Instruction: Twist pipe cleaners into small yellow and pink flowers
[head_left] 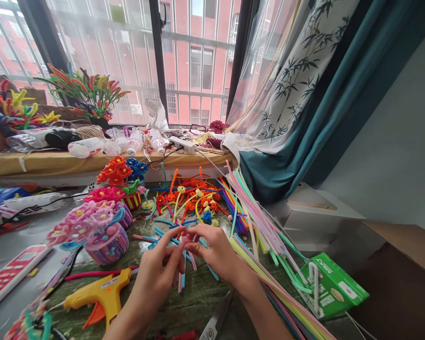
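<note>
My left hand (156,276) and my right hand (217,252) meet over the middle of the table, fingertips pinched together on a short pink pipe cleaner (187,242). Its ends, with a blue piece beside them, hang down between the hands. Under the hands lie loose blue and pink pipe cleaner pieces (163,231) on the green table top (194,302). Just below my right wrist lie scissors (216,321).
A yellow glue gun (99,295) lies at the front left. Small baskets of pipe cleaner flowers (102,231) stand left of the hands. A long bundle of pastel pipe cleaners (265,231) runs along the right, next to a green box (335,285). Bottles and a power strip (182,144) sit on the windowsill.
</note>
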The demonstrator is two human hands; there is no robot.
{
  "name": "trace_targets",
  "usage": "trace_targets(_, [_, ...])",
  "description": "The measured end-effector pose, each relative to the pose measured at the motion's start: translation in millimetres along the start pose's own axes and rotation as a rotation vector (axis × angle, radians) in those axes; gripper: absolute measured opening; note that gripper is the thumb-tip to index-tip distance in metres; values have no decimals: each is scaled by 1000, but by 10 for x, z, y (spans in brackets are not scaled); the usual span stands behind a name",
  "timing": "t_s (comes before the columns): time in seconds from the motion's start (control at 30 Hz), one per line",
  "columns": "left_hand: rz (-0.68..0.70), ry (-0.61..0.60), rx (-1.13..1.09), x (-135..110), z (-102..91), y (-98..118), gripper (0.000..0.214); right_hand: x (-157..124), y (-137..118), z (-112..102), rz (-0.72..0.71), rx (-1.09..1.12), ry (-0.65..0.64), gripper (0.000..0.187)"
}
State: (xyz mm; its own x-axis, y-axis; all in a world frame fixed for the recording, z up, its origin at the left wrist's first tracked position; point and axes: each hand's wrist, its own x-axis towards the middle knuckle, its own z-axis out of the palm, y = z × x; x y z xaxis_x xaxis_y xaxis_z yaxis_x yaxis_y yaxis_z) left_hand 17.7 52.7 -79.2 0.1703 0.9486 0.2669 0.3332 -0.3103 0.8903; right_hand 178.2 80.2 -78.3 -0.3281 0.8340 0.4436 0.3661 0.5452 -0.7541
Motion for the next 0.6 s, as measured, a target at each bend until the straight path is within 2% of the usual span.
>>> trace_targets(0.1, [-8, 68, -37, 6, 15, 15, 36, -3, 13, 37, -24, -63, 3, 16])
trace_targets(0.27, [-22, 134, -56, 24, 26, -9, 36, -13, 4, 127, -7, -159, 95, 15])
trace_targets(0.37, [-49, 119, -134, 30, 30, -28, 40, -23, -24, 154, -64, -273, 116, 8])
trace_targets(0.6, [-121, 56, -264, 23, 31, -16, 42, -45, -48, 167, -187, -500, 125, 14])
